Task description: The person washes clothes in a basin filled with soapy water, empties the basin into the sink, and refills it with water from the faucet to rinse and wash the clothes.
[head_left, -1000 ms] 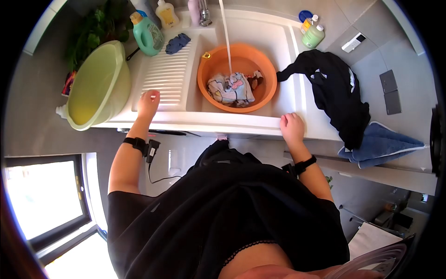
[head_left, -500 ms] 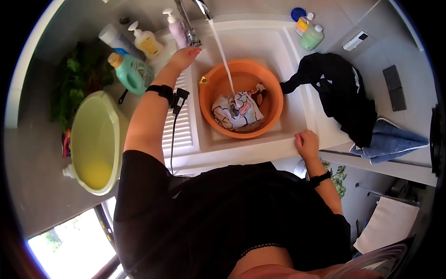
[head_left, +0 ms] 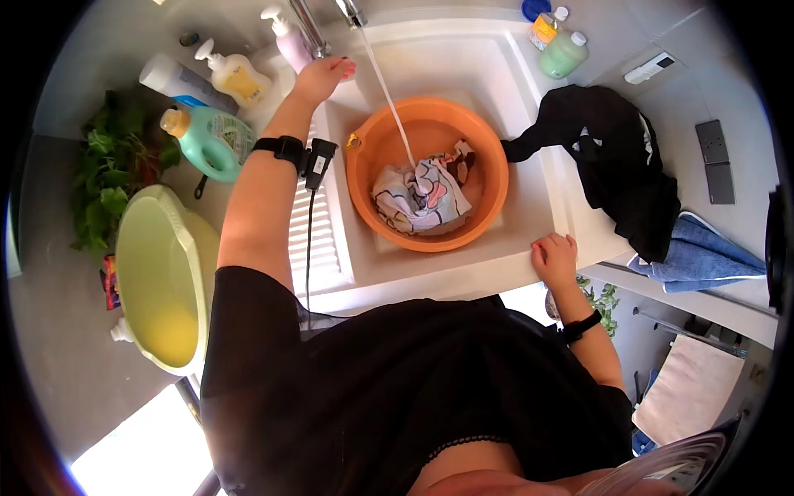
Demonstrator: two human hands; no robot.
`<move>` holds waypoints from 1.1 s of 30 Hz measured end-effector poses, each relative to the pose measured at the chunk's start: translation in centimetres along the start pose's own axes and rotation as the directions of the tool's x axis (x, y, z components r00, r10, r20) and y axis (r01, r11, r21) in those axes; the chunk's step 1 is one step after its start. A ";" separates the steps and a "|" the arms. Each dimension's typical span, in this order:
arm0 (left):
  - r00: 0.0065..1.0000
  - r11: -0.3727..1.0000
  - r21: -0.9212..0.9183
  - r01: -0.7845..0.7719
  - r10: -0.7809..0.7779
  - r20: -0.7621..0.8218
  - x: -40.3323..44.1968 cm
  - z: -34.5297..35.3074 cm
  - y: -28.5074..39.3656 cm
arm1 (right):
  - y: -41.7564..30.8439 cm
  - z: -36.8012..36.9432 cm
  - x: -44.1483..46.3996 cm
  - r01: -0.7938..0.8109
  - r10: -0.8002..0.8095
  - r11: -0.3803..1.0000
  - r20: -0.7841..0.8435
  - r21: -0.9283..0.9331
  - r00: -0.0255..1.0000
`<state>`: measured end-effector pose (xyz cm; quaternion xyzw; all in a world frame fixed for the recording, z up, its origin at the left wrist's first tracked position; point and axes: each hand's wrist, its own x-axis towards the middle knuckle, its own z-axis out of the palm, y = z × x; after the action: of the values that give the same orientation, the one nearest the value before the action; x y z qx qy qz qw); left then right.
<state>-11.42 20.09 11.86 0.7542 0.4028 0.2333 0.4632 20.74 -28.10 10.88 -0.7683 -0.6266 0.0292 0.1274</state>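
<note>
My left hand [head_left: 327,78] is at the base of the chrome faucet [head_left: 308,29], its fingers curled; the faucet's handle is hidden, so what they grip cannot be made out. A thin stream of water [head_left: 389,95] runs into an orange basin [head_left: 499,186] standing in the white sink [head_left: 463,58]. Inside the basin, a crumpled, light patterned cloth [head_left: 426,198] lies partly in water. My right hand [head_left: 554,258] rests on the sink's front rim, holding nothing, with its fingers loosely bent and slightly apart.
To the left are a pale green tub [head_left: 161,281], a teal detergent bottle [head_left: 213,142], pump bottles [head_left: 240,78] and leafy greens [head_left: 112,174]. Black clothing [head_left: 616,165] hangs over the sink's right side beside a blue towel [head_left: 699,256]. Green soap [head_left: 564,56] stands behind.
The water stream looks thinner. My left hand has shifted slightly at the faucet, and my right hand's fingers have loosened a little. The whole view has shifted slightly.
</note>
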 end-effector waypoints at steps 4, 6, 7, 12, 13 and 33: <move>0.998 0.957 0.285 -0.059 0.063 -0.007 -2.8 2.6 0.5 | 0.5 -0.8 2.3 0.050 -0.061 0.998 0.282 0.045 0.957; 0.961 0.927 0.376 -0.007 -0.098 0.258 -5.2 6.6 -0.3 | -0.7 -0.2 5.7 -0.096 -0.079 0.918 0.414 0.385 0.907; 0.840 0.879 0.387 -0.278 0.027 0.542 -7.4 9.4 0.3 | -1.9 0.4 7.9 -0.012 -0.173 0.912 0.412 0.409 0.895; 0.874 0.708 0.632 -0.316 -0.041 0.483 -16.2 21.2 0.9 | -6.3 8.0 14.7 0.191 -0.359 0.921 0.551 0.339 0.754; 0.880 0.709 0.649 -0.276 -0.085 0.467 -16.2 21.9 1.4 | -6.8 9.2 15.4 0.124 -0.306 0.940 0.628 0.318 0.716; 0.991 0.927 0.358 0.115 -0.130 0.018 -13.1 14.6 1.6 | -3.7 9.1 22.7 -0.074 -0.060 0.849 0.234 0.523 0.970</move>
<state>-7.68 1.42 6.80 0.8036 0.4751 0.1112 0.3409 20.18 -3.96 5.53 -0.6964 -0.6024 0.2942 0.2561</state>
